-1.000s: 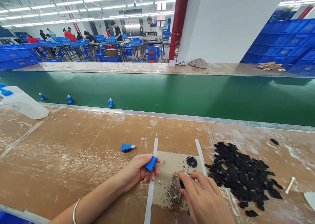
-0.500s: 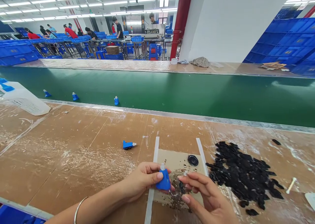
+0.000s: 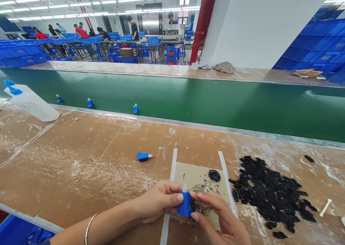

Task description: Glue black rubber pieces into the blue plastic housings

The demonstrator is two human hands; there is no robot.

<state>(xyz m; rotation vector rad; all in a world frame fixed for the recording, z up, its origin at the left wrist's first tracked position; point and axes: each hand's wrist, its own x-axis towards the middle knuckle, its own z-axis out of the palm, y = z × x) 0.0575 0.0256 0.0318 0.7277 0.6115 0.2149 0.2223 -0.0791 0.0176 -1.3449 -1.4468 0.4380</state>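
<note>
My left hand (image 3: 161,200) is closed around a small blue plastic part (image 3: 184,205) with a translucent nozzle pointing up. On its right side my right hand (image 3: 225,220) pinches a small black piece (image 3: 192,204) against it, mostly hidden by the fingers. Both hands are over a beige card (image 3: 185,169) wet with drops. At the card's far right lies a round black ridged cap (image 3: 214,175). A similar blue part (image 3: 144,156) rests on its side on the table, beyond my left hand. To the right spreads a heap of black pieces (image 3: 272,191).
White tape strips (image 3: 222,166) border the card. Behind the table runs a green conveyor belt (image 3: 215,101) carrying several blue parts (image 3: 136,108) near its edge. A translucent bottle (image 3: 35,103) leans at the left. A small white stick (image 3: 325,207) lies at the right.
My right hand has moved left and brought the black piece from beside the blue part up against it. The view has shifted slightly.
</note>
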